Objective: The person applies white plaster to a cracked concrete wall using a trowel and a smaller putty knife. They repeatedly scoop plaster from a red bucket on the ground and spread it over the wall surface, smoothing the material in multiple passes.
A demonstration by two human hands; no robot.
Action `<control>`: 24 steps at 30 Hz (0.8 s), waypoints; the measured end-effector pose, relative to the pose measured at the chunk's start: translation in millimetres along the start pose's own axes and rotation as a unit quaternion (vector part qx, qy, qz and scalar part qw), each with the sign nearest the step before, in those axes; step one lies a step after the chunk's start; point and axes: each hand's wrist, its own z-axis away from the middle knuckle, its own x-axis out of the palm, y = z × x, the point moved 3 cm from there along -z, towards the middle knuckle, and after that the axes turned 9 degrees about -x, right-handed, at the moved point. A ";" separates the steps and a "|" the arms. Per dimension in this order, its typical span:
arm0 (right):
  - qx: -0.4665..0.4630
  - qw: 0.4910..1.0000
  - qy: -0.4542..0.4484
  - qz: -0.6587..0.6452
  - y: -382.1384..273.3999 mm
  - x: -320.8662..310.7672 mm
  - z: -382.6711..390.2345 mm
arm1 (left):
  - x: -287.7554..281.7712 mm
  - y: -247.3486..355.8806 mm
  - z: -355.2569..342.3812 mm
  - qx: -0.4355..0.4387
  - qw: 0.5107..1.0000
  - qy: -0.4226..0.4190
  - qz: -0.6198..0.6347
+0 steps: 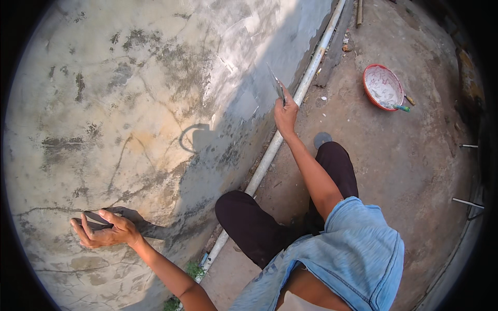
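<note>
My right hand (286,112) grips a putty knife (276,84), its thin grey blade seen nearly edge-on and pointing away from me. The blade is close to the wall (155,78), by a smooth wet-looking grey patch (254,90); whether it touches cannot be told. Far to the left, my left hand (106,230) is close to the weathered, cracked part of the wall. Its fingers and thumb curl around a dark flat shape (96,220) that I cannot make out. Shadow covers the wall beside this hand.
A white pipe (270,151) runs along the foot of the wall. On the concrete floor to the right stands a red basin (383,87) of whitish paste, with a green-handled tool (401,108) at its rim. A grey disc (322,139) lies by my knee. Metal rods (468,202) stick out at the far right.
</note>
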 end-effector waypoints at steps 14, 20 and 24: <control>-0.149 0.985 -0.082 -0.023 -25.2 13.8 101.6 | 0.3 0.6 -0.7 0.007 1.000 -0.001 0.006; 0.010 1.000 0.004 -0.023 32.8 26.5 64.3 | 3.5 -1.6 2.0 0.008 1.000 0.003 0.013; -0.093 0.994 -0.051 -0.021 -13.3 45.9 128.6 | 0.5 -1.4 2.7 0.002 1.000 -0.006 0.011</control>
